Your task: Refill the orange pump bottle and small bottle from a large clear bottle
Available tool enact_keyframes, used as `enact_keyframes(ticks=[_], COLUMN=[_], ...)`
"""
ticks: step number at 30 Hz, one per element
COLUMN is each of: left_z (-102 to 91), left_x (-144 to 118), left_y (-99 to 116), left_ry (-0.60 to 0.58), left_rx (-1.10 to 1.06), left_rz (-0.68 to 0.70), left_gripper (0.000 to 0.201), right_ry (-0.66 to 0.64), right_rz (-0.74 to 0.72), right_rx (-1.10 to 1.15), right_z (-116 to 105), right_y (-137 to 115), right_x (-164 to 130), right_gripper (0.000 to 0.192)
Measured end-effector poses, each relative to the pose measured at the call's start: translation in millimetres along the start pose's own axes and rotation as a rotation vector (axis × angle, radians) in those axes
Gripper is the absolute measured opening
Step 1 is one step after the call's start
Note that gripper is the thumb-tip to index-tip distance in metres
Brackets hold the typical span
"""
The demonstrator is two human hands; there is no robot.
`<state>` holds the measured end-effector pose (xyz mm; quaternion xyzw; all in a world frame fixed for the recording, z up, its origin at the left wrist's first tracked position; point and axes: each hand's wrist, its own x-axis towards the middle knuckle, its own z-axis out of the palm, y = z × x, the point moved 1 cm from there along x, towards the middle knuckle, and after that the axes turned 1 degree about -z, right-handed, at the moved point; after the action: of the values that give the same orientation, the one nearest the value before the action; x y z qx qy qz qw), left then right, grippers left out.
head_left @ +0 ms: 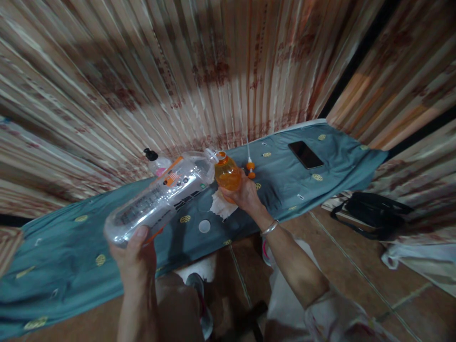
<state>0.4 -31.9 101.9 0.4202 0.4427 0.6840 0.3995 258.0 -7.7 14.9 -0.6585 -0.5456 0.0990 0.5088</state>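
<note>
Your left grip [137,251] holds clear bottle [160,197], left of centre | right grip [245,192] clasps orange bottle [227,173], frame centre | step: apparently pouring between them | next: likely calls for steady tilt

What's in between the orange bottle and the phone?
In the head view, an orange-and-white top with a thin tube, then bare cloth, lie between the orange bottle in the right hand and the phone.
</note>
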Motion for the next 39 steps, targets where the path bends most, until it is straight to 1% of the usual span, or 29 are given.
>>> enact_keyframes(ticks=[5, 11, 17, 22, 29, 35, 39], left_z=[1.1, 3.4, 5.6, 6.5, 4.0, 4.9, 6.5], left_x=[0.3, 1.1, 1.7, 1.9, 2.0, 1.4, 0.9], left_y=[-1.2, -0.1, 1.2, 1.5, 0.0, 0.9, 2.5], left_ry=[-0.009, -0.003, 0.007, -0.018, 0.021, 0.028, 0.02], left_rx=[0.025, -0.016, -0.021, 0.004, 0.016, 0.034, 0.054], left_rz=[0.018, 0.014, 0.021, 0.041, 0.016, 0.01, 0.024], left_gripper=[0.061, 0.065, 0.067, 0.064, 0.066, 0.071, 0.069], right_ry=[0.0, 0.007, 0.001, 0.013, 0.002, -0.011, -0.014], right_rz=[0.012, 0.011, 0.015, 0.023, -0.004, 0.018, 0.028], right_rx=[0.014, -0.003, 0.011, 0.03, -0.008, 0.011, 0.009], right_z=[-1.9, -5.7, -5.7, -2.9, -0.5, -2.1, -3.9], right_y=[-3.0, -6.9, -8.7, -7.9, -4.7, -5.6, -8.2], right_x=[0.9, 0.0, 0.4, 0.9, 0.2, 0.0, 0.0], right_gripper=[0.068, 0.067, 0.073, 0.072, 0.068, 0.067, 0.065])
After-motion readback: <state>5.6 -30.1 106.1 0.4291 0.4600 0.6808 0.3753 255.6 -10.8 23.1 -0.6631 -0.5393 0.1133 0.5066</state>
